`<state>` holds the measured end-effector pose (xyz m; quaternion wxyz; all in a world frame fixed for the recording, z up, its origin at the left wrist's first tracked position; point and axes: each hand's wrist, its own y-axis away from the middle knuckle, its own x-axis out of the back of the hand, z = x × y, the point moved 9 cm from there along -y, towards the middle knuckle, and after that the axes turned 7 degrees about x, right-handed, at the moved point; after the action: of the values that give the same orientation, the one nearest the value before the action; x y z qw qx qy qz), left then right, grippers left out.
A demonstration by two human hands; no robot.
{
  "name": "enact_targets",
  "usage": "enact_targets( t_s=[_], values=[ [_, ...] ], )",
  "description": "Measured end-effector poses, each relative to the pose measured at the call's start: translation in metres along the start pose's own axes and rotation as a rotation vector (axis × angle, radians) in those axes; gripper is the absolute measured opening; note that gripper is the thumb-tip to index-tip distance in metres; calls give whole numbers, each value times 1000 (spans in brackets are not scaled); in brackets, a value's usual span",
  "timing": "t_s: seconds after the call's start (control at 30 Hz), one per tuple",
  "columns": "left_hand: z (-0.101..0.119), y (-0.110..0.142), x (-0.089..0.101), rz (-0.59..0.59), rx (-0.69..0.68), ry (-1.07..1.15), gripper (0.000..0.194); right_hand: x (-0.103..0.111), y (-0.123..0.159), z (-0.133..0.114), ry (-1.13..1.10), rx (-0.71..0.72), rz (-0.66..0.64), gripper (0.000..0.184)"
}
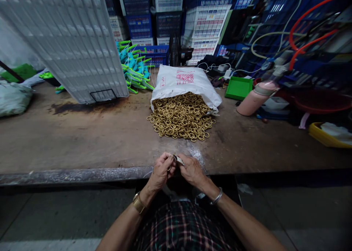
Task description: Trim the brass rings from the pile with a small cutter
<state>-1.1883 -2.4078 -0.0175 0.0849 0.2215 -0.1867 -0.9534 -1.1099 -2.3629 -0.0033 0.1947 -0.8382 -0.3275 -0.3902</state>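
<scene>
Close together at the table's front edge, my two hands meet just in front of a heap of gold-coloured rings (181, 119). The fingers of my left hand (161, 170) are closed in a pinch on a small gold ring (168, 168). My right hand (194, 172) is closed around a short tool with a pale, flat body and a dark tip (179, 160); its exact kind is unclear. The tool's tip touches or nearly touches my left fingertips. Behind, the rings spill from the mouth of a white sack (176, 78) with red print, lying on its side.
The brown table (82, 144) carries a tall translucent ribbed panel (74, 42), bright green and blue plastic pieces (134, 67), a green tray (238, 88), a pink bottle-like container (257, 98) and a yellow tray (327, 138). Stacked crates (206, 21) stand behind. An orange hose (295, 31) hangs at right.
</scene>
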Motion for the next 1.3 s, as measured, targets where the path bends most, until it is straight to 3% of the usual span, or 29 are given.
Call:
enact_targets(
  t_s=[0.3, 0.47, 0.6, 0.73, 0.83, 1.1, 1.3],
  values=[
    [2, 1, 4, 29, -43, -155, 37, -4, 0, 1, 83, -1, -82, 30],
    [7, 14, -9, -31, -16, -178, 32, -4, -1, 15, 201, -65, -140, 28],
    [10, 18, -22, -105, 43, 11, 29, 21, -7, 39, 288, -173, -12, 21],
    [1, 12, -14, -36, 108, 104, 33, 62, -12, 78, 325, -318, 205, 19],
    [-9, 8, -5, 25, 134, 101, 35, 81, -16, 98, 331, -336, 300, 17],
    [-26, 0, 1, 56, 254, 344, 37, 72, -27, 116, 383, -351, 255, 12],
    [-38, -6, 5, 135, 351, 524, 20, 73, -20, 111, 301, -305, 296, 12]
  ],
)
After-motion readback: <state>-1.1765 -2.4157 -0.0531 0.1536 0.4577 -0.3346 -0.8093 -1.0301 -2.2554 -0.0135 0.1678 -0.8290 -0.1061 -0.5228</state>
